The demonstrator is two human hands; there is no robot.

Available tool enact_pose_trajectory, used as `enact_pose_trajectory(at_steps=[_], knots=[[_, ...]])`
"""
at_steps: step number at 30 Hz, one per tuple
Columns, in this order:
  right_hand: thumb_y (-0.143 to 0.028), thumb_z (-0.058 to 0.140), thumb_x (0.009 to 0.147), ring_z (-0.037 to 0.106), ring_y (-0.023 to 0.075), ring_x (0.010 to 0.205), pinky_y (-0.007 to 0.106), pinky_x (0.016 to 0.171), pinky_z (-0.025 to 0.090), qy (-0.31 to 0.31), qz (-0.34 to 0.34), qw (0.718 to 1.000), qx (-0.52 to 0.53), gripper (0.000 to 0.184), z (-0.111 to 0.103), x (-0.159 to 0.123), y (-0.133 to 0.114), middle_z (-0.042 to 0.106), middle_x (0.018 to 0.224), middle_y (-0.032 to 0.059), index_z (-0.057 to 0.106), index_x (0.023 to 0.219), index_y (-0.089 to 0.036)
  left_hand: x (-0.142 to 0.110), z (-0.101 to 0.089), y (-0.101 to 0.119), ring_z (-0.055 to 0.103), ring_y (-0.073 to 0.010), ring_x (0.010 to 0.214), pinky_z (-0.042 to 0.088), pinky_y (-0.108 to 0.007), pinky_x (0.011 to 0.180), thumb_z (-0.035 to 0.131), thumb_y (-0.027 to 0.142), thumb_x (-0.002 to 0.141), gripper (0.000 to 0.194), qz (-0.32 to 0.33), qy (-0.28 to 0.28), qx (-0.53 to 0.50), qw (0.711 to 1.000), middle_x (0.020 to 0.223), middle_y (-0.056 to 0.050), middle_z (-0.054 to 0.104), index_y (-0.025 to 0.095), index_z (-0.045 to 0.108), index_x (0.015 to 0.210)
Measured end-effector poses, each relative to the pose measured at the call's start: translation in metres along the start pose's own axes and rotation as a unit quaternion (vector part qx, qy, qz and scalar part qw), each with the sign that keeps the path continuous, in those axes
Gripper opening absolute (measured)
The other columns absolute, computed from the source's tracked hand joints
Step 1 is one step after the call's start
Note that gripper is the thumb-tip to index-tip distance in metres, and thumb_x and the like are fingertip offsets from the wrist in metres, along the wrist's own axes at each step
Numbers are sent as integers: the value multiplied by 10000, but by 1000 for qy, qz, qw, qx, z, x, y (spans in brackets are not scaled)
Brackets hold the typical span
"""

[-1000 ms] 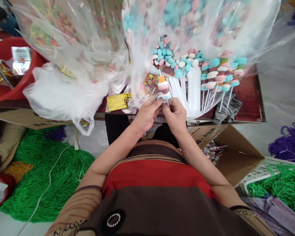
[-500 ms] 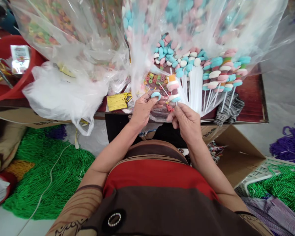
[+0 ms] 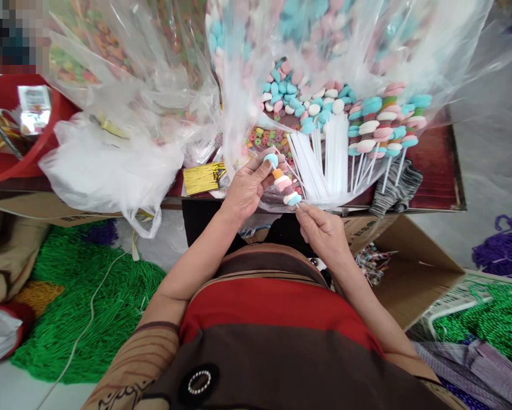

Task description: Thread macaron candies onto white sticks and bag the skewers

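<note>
My left hand [image 3: 248, 185] pinches a round blue candy [image 3: 270, 160] that looks like a marshmallow, at the tip of a stick. My right hand [image 3: 323, 229] is closed round the lower end of that white stick, which carries a candy skewer [image 3: 285, 185] of orange, white, pink, brownish and blue pieces. The skewer tilts, its top toward my left hand. Behind it lie white sticks [image 3: 309, 171] in a bundle and small coloured candy rings [image 3: 266, 138]. Blue, pink and white candies [image 3: 296, 102] spill from a clear bag. Finished-looking skewers [image 3: 381, 128] lie to the right.
A red basin [image 3: 61, 122] with a packet stands at the left. A white plastic bag [image 3: 114, 171] overhangs the table edge beside yellow twist ties [image 3: 201, 179]. A grey glove [image 3: 398, 185] lies at the right. Below are an open cardboard box [image 3: 418, 273] and green strands [image 3: 97, 302].
My left hand has brought the blue candy to the skewer's tip. My right hand has moved down toward me, and the skewer now leans left instead of standing nearly upright.
</note>
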State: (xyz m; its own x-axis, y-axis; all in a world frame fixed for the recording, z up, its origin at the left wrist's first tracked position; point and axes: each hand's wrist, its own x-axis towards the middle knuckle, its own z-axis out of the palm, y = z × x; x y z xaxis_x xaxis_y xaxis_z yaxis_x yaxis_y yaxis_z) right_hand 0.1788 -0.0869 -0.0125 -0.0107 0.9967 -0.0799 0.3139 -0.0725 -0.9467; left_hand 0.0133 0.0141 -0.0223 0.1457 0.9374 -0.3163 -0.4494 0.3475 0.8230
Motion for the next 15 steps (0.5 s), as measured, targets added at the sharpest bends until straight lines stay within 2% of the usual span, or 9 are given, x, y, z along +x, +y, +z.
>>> enact_pose_trajectory(at_steps=[5,10,12,15], knots=[[-375,543,969,385,120,499,252,507,322,-16,6,1000,-18,307,-5,-2,-1,391,506,-51,770,886,-186,9,-20,-19,690,-242,1275,563,-406,1087,778,455,874,420,130,-26,133,982,1245,-34,780,263,740,1245],[-383,536,977,355,109,495,245,502,298,-21,20,999,-19,319,-10,-5,-11,354,505,-58,748,840,-188,5,-26,-19,719,-217,1200,570,-386,1056,732,543,886,428,245,-29,271,930,1238,-34,785,293,756,1232],[-391,534,983,353,107,492,245,501,298,-21,22,999,-17,322,-10,-6,-15,358,505,-59,735,832,-190,1,-24,-17,719,-207,1197,559,-375,1066,695,557,910,415,272,-32,301,914,1241,-42,784,294,761,1224],[-406,538,987,371,109,501,246,505,308,-15,20,1000,-15,327,-7,-5,-19,380,512,-55,721,820,-192,-6,-18,-16,699,-204,1239,534,-376,1099,612,594,953,449,283,-20,317,905,1260,-44,775,292,745,1258]])
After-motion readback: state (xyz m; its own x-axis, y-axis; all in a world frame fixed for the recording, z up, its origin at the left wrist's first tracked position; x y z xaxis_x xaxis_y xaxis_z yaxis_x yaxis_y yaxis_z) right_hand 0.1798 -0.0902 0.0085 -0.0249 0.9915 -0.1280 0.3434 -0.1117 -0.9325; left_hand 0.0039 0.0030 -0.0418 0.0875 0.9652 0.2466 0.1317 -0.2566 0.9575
